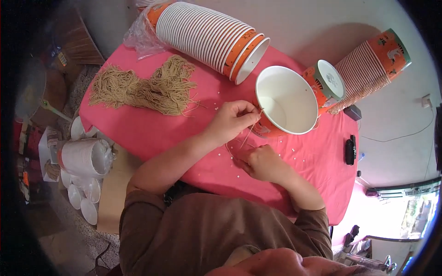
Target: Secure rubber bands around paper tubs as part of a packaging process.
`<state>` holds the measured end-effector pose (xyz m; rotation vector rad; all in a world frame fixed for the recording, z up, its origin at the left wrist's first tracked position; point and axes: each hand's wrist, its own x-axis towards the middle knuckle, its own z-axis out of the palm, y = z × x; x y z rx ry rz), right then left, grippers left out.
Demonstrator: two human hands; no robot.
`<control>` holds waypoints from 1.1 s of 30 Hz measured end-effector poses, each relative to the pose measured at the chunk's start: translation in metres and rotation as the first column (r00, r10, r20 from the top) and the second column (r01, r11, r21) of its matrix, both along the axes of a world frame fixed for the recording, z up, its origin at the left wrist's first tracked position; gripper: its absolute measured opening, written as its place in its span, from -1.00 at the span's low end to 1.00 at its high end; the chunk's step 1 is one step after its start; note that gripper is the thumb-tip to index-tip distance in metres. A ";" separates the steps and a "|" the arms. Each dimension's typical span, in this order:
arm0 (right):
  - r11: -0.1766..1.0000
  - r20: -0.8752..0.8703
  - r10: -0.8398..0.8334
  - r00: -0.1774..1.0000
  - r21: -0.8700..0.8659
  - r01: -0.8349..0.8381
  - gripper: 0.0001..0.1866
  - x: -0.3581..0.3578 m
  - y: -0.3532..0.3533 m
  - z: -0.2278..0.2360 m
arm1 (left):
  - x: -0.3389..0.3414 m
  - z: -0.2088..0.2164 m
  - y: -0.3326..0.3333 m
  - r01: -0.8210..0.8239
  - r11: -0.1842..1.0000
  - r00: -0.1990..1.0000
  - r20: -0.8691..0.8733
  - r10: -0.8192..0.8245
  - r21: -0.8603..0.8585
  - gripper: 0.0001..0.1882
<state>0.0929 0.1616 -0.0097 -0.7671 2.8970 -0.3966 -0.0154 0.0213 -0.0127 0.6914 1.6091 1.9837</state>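
A large paper bucket, white inside and orange outside, stands on the pink-covered table with its open top tilted toward me. My left hand is closed in a pinch at the left side of its rim, on a thin tan string. This string runs down from the rim toward my right hand, which is closed on it in front of the bucket. How the string is fastened at the bucket cannot be made out. A bundle of cut tan strings lies on the cloth beyond my left forearm.
A long stack of nested paper buckets lies across the back. At the right are a bucket with a white lid-like end and a leaning stack hung with strings. Small white bits dot the pink cloth. A black object sits near the right edge.
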 end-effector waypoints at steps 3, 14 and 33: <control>1.000 0.038 -0.009 0.999 0.014 0.008 -0.77 0.000 0.003 -0.013 | 0.000 0.001 0.003 -0.021 0.999 1.000 0.024 0.020 0.032 -0.88; 0.963 0.051 0.170 0.984 -0.222 -0.155 -0.94 -0.010 -0.001 -0.013 | 0.000 0.003 0.017 -0.101 0.994 0.993 -0.062 0.104 0.048 -0.88; 0.889 -0.057 0.146 0.988 -0.430 -0.157 -0.93 -0.011 -0.007 -0.013 | -0.026 0.005 0.025 -0.097 0.994 0.994 -0.045 0.099 0.041 -0.88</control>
